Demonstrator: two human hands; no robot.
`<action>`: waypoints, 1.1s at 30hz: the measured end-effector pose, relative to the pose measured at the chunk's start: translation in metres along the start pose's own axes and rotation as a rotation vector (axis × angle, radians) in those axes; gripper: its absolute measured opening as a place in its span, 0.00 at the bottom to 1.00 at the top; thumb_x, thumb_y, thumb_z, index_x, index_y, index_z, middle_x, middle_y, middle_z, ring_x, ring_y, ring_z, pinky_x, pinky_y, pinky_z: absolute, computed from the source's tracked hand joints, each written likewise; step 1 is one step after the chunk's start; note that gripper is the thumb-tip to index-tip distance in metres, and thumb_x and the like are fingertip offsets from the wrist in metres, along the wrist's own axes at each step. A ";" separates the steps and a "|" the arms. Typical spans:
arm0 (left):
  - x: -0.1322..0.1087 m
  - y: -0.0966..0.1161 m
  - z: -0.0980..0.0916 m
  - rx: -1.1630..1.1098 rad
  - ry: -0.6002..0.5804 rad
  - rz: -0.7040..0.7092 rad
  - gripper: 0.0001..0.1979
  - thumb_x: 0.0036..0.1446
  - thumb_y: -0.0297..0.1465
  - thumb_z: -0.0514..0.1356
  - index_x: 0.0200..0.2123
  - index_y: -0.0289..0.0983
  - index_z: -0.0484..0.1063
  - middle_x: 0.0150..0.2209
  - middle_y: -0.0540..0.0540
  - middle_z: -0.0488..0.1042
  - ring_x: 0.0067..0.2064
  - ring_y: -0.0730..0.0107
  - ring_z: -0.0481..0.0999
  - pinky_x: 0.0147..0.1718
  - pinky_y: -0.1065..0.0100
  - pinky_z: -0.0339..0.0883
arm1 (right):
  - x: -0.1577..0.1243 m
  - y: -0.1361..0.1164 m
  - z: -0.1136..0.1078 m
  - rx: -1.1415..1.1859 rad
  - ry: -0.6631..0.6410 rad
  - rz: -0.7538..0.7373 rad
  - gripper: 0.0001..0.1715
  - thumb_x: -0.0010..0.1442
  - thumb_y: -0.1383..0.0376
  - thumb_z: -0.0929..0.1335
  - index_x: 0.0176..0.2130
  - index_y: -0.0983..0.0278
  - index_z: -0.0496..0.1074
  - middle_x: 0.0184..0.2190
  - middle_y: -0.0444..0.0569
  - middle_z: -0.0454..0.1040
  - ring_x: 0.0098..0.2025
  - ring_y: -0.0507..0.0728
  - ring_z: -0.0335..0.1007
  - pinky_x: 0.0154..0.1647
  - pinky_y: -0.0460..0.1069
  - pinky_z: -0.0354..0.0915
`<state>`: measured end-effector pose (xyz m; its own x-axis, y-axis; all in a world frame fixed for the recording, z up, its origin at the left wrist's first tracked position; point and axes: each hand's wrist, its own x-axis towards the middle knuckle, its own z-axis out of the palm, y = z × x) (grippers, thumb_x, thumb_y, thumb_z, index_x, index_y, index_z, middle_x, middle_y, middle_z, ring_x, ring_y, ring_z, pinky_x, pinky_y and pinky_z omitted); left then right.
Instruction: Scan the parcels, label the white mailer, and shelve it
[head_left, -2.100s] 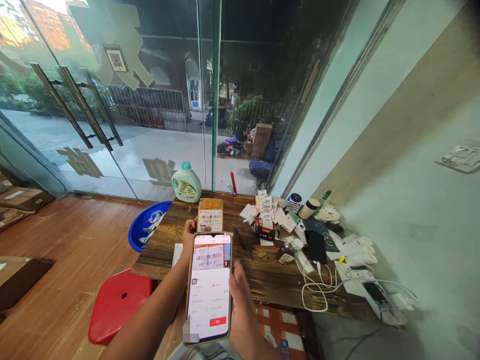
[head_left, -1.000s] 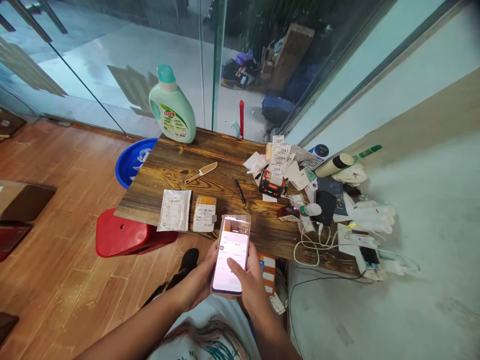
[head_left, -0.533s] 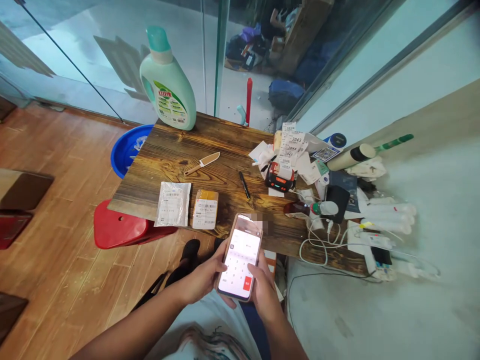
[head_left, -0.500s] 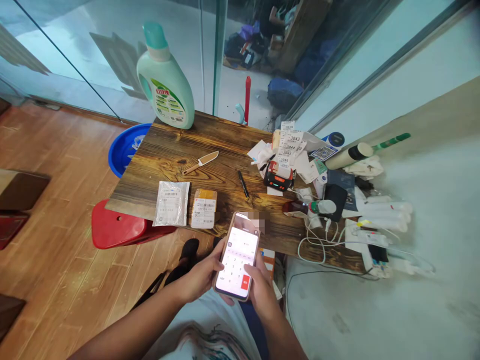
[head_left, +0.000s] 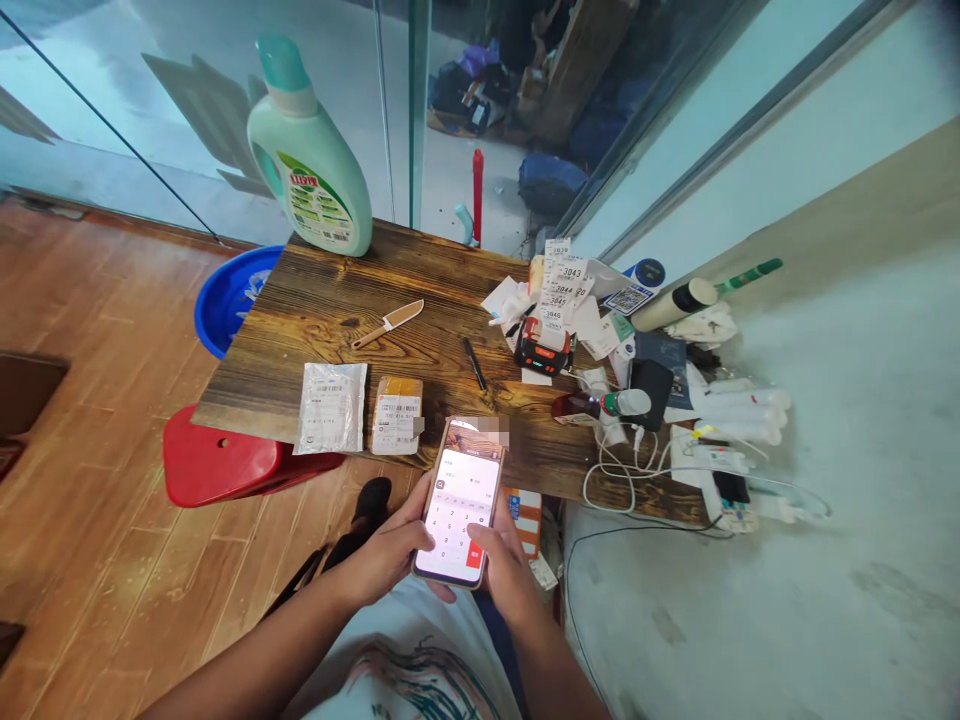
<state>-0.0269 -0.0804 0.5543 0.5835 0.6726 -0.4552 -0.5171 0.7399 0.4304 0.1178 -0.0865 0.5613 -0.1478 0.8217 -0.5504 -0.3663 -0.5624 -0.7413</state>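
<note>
A smartphone (head_left: 454, 505) with a lit number keypad rests upright between both my hands, over my lap at the table's front edge. My left hand (head_left: 397, 548) is closed round its left side, thumb at the lower left of the screen. Gripping the right side is my right hand (head_left: 504, 560), its thumb over the keypad near the red key. Just beyond the phone, a small taped box (head_left: 397, 425) with a label lies beside a white plastic mailer (head_left: 331, 410). Farther back on the wood are a knife (head_left: 390, 322) and a black pen (head_left: 475, 364).
On the wooden table (head_left: 330, 290) a green detergent bottle (head_left: 311, 170) stands at the back left. A label printer (head_left: 544, 352), a small bottle (head_left: 585, 406) and white cables (head_left: 622, 485) crowd the right. A red stool (head_left: 217, 455) and blue basin (head_left: 214, 300) flank the left side.
The view has shifted slightly, so everything sits a little farther left. My right thumb has moved upward on the keypad, and the phone's screen shows a changed layout. Both hands still hold the phone.
</note>
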 end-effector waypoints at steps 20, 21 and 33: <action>-0.005 -0.005 -0.004 -0.048 -0.042 0.078 0.46 0.44 0.22 0.53 0.64 0.57 0.43 0.57 0.45 0.65 0.33 0.68 0.75 0.24 0.68 0.74 | 0.004 -0.001 -0.002 -0.063 -0.014 0.055 0.37 0.48 0.60 0.71 0.56 0.59 0.62 0.43 0.49 0.78 0.41 0.62 0.76 0.37 0.53 0.72; -0.005 -0.005 -0.006 -0.061 -0.058 0.075 0.46 0.44 0.22 0.52 0.64 0.57 0.43 0.57 0.46 0.65 0.34 0.67 0.75 0.24 0.67 0.74 | 0.004 -0.001 -0.001 -0.067 -0.015 0.058 0.37 0.48 0.59 0.71 0.56 0.59 0.62 0.43 0.49 0.78 0.41 0.62 0.76 0.37 0.53 0.72; -0.001 -0.003 -0.006 -0.098 -0.059 0.049 0.45 0.41 0.25 0.51 0.65 0.53 0.44 0.55 0.46 0.67 0.38 0.60 0.76 0.26 0.66 0.73 | 0.007 -0.001 0.007 -0.081 0.090 0.029 0.32 0.45 0.65 0.70 0.52 0.59 0.66 0.38 0.45 0.79 0.35 0.58 0.76 0.32 0.50 0.72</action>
<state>-0.0294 -0.0835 0.5492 0.5905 0.7079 -0.3876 -0.6030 0.7062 0.3712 0.1109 -0.0797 0.5603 -0.0725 0.7955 -0.6016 -0.2868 -0.5944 -0.7513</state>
